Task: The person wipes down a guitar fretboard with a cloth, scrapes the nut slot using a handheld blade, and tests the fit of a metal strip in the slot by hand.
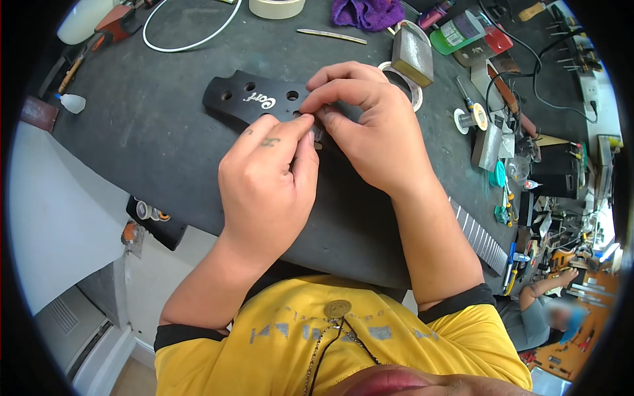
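Observation:
A black guitar headstock (238,99) with white lettering and several round peg holes lies on the dark workbench. At its near edge, my left hand (271,171) has its thumb and forefinger pressed together. My right hand (373,122) is closed in a pinch right beside it, over the headstock's right part. Whatever sits between the fingertips is hidden; a small metallic bit (319,137) shows just below them. The fretboard (479,237) emerges to the right of my right forearm, its frets shiny.
Along the bench's (165,132) far side are a tape roll (277,8), a thin metal rod (331,36), a purple cloth (368,13) and a metal block (413,54). A solder spool (470,119) and tools crowd the right. Another person (535,317) sits at lower right.

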### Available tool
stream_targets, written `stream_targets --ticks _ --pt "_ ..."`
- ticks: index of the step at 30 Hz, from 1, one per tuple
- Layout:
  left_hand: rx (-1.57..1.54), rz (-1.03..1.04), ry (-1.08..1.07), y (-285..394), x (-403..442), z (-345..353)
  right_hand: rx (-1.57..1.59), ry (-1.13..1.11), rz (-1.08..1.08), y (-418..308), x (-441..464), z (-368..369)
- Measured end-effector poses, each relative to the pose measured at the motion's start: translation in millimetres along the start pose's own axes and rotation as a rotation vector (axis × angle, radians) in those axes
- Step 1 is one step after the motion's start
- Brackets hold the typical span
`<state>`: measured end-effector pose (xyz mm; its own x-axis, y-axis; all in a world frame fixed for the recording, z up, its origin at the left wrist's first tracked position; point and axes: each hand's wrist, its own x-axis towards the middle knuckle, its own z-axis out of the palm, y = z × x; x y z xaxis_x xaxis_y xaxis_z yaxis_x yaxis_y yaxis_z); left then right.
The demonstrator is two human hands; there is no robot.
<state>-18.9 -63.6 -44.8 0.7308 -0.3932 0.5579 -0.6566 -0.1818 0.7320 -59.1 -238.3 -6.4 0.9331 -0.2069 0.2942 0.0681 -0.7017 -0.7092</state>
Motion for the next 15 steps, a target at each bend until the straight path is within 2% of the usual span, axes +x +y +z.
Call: stream_targets --ticks 9,15 --pt "-0.023 -0.036 -0.005 2.0 2.1 -0.8 0.025 -0.009 0.028 0.8 0.7 -1.7" --pt "-0.006 0.011 0.006 0.4 0.4 1.4 0.041 -0.031 0.074 -1.0 1.5 -2.4"
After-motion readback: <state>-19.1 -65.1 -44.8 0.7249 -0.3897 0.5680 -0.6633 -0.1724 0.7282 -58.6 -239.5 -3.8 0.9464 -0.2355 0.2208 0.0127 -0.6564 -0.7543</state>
